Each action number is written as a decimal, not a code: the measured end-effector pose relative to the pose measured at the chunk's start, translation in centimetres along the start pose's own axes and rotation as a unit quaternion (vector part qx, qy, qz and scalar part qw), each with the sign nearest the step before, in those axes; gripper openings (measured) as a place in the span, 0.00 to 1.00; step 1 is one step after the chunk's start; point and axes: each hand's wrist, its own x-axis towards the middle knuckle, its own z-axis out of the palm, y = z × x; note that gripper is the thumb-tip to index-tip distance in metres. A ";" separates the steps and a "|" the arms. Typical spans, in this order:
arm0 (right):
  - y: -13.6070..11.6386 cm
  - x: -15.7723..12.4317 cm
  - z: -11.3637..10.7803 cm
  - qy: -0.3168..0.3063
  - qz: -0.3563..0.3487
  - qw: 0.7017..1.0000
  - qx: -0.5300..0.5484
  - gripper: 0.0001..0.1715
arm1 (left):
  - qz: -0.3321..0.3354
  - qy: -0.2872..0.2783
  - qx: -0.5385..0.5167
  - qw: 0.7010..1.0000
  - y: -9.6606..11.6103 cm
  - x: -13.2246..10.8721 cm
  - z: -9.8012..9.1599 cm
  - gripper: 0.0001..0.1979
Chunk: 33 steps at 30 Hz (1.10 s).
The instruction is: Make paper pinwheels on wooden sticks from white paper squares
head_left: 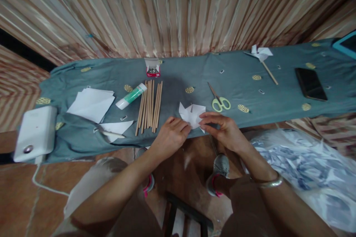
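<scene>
Between my hands, at the front edge of the cloth-covered table, is a white paper pinwheel point(194, 114) with pointed, partly folded blades. My left hand point(172, 133) is closed on its left lower side, the fingers curled. My right hand point(221, 127) pinches its right side between thumb and fingers. Scissors point(219, 102) with light green handles lie just beyond my right hand. Left of my hands is a row of thin wooden sticks point(150, 105), and a glue stick point(131, 96) with a green label rests against them. Behind the sticks stands an open red box point(152, 70) of small metal pins.
A stack of white paper point(93, 103), paper scraps point(118, 127) and a white power bank point(36, 133) with a cable are at left. A pinwheel on a stick point(263, 57) and a black phone point(310, 84) lie at right. A plastic bag of paper pieces point(303, 159) stands on the floor.
</scene>
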 end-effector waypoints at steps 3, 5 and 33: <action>0.2 0.4 0.4 0.009 0.004 1.000 -0.013 0.04 | -0.006 0.001 -0.007 1.000 0.0 0.0 0.2 0.08; 0.2 0.6 0.6 0.016 0.002 1.000 -0.026 0.04 | -0.017 0.004 -0.020 1.000 0.1 0.1 0.3 0.08; -0.2 1.9 2.7 0.075 -0.049 0.987 -0.133 0.04 | -0.018 0.025 -0.055 0.998 0.1 0.3 0.6 0.09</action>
